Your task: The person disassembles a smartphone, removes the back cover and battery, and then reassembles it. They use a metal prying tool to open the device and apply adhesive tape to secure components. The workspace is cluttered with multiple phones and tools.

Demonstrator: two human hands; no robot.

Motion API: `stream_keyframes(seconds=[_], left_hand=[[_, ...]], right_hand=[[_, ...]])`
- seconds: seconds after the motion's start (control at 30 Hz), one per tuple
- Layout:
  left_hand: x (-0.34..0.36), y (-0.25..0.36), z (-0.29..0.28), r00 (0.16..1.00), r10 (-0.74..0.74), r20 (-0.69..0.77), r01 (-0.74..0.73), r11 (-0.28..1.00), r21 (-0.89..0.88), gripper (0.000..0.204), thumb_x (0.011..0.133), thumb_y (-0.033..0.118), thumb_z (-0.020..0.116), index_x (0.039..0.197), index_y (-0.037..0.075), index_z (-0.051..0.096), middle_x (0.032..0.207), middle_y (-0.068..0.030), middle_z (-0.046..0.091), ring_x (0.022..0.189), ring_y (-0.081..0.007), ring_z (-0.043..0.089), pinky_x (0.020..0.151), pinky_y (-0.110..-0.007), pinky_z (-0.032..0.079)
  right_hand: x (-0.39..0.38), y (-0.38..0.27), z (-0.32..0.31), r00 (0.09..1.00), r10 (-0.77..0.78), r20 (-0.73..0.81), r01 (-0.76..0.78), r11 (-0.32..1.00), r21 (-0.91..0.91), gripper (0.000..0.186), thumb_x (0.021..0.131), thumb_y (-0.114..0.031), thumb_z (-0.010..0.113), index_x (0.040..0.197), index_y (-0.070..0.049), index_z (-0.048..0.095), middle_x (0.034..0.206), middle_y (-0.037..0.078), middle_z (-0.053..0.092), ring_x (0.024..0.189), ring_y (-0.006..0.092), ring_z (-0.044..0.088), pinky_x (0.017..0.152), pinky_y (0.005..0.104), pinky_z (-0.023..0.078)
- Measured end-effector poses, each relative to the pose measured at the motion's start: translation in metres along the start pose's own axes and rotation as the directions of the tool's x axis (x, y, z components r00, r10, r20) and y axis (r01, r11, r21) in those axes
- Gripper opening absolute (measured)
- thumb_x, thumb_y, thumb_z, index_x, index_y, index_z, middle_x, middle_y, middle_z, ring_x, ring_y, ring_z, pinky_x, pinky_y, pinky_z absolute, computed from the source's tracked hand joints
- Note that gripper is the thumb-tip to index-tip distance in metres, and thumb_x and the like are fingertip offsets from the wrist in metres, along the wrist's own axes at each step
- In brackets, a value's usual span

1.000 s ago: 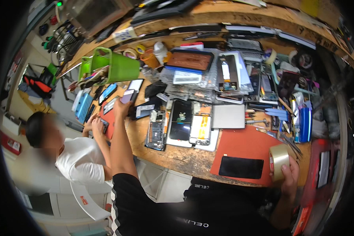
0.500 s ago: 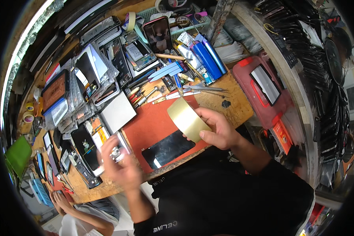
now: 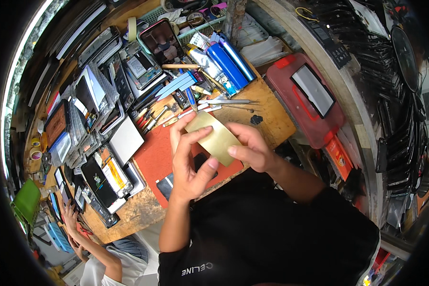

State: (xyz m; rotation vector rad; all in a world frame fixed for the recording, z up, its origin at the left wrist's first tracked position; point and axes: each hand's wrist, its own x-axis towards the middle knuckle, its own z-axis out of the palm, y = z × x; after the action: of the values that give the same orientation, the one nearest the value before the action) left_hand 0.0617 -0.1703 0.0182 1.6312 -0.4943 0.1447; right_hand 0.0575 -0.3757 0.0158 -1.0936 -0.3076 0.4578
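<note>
A wide, yellowish roll of tape (image 3: pixel 219 145) is held tilted over the red mat (image 3: pixel 153 148). My right hand (image 3: pixel 253 151) grips its right end, thumb on the near face and the other fingers behind. My left hand (image 3: pixel 188 164) is at the left end, fingers curled over the surface and thumb near the lower edge. Beneath my hands a dark phone screen (image 3: pixel 165 187) lies flat on the mat, largely covered by my left hand and the roll.
Opened phones (image 3: pixel 99 181) and a white panel (image 3: pixel 127 143) lie left of the mat. Hand tools, blue tubes (image 3: pixel 226 64) and a propped phone (image 3: pixel 161 40) crowd the back. At right stands a red case (image 3: pixel 302 100). Another person's hands (image 3: pixel 71 221) are at lower left.
My left hand has come rightward from beside the mat onto the roll of tape. The other person's hands have been raised. The view has shifted slightly.
</note>
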Motion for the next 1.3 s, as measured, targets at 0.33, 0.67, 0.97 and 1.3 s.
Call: stream_keyframes(seconds=[0.33,0.67,0.97,1.3], left_hand=[[0.001,-0.001,-0.003,0.971,-0.233,-0.06,0.236,0.97,0.05,0.052,0.099,0.022,0.06,0.145,-0.002,0.055,0.15,-0.0226,0.048,0.145,-0.035,0.044,0.121,-0.045,0.032],[-0.001,0.017,-0.002,1.0,0.014,-0.001,-0.013,0.933,0.359,0.032,0.095,0.011,0.068,0.124,0.0,0.074,0.138,-0.0231,0.062,0.137,-0.043,0.055,0.115,-0.051,0.043],[-0.019,0.02,0.004,0.964,0.263,0.026,-0.229,0.78,0.583,0.024,0.087,-0.004,0.074,0.11,0.001,0.075,0.119,-0.016,0.071,0.122,-0.0387,0.067,0.108,-0.055,0.052],[-0.011,0.023,0.001,0.931,-0.362,0.047,0.365,0.927,-0.088,0.104,0.087,0.037,0.08,0.162,0.0,0.018,0.152,-0.0243,0.042,0.144,-0.0335,0.044,0.117,-0.046,0.039]], right_hand=[[0.005,0.027,-0.004,0.988,-0.148,0.035,0.152,0.972,-0.18,0.059,0.089,-0.004,0.057,0.146,0.007,0.045,0.118,0.011,0.063,0.109,0.0152,0.06,0.094,0.0326,0.051],[0.006,0.016,-0.002,0.997,0.002,0.074,-0.005,0.999,0.04,0.06,0.098,-0.012,0.061,0.151,0.007,0.041,0.132,0.011,0.06,0.12,0.0154,0.057,0.103,0.0339,0.048],[0.006,0.022,0.007,1.0,-0.026,0.001,0.026,0.999,-0.032,0.06,0.092,-0.003,0.059,0.149,0.004,0.042,0.129,0.009,0.059,0.116,0.0107,0.054,0.092,0.0283,0.052],[-0.001,0.013,0.011,0.98,-0.195,0.05,0.2,0.965,-0.168,0.051,0.088,-0.012,0.061,0.133,0.009,0.052,0.108,0.012,0.064,0.097,0.0144,0.06,0.084,0.0339,0.052]])
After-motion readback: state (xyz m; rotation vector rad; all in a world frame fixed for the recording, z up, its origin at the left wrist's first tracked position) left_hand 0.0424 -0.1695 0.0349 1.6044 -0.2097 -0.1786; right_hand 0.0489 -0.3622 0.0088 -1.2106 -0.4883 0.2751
